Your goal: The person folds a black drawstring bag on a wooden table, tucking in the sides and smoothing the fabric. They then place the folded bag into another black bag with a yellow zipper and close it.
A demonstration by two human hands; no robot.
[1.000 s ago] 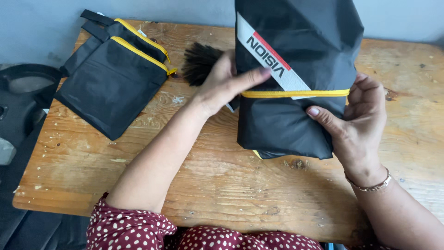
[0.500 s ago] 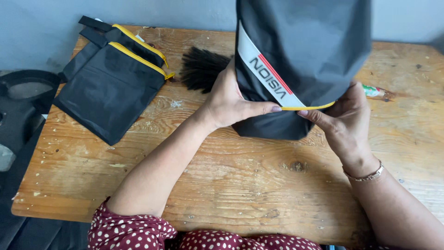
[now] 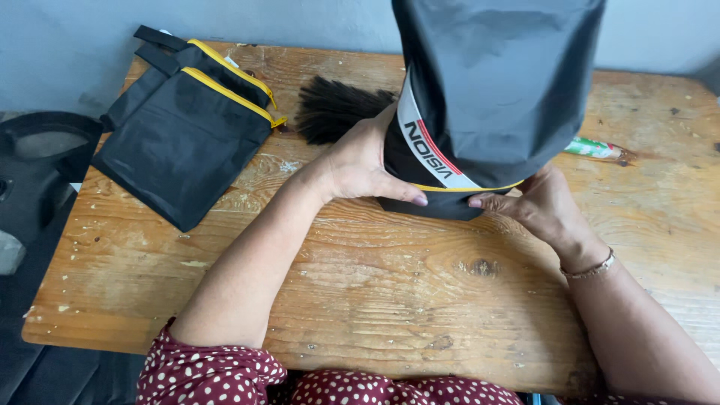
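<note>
A black fabric bag (image 3: 495, 97) with a yellow zip line and a white and red stripe stands raised on its lower edge over the wooden table (image 3: 390, 300), its body lifted toward the camera. My left hand (image 3: 360, 165) grips its lower left side, thumb stretched along the bottom. On the lower right edge my right hand (image 3: 536, 206) pinches the fabric, a bracelet on that wrist. The two thumbs nearly meet under the bag.
A second black bag (image 3: 180, 142) with yellow zips lies flat at the table's far left. A black brush (image 3: 334, 109) lies behind my left hand. A green and white pen-like object (image 3: 596, 148) shows right of the raised bag. Dark fabric (image 3: 30, 172) hangs off the left edge.
The bag has been tipped up from lying flat to standing on its lower edge. Both hands slid down to its bottom edge and came closer together.
</note>
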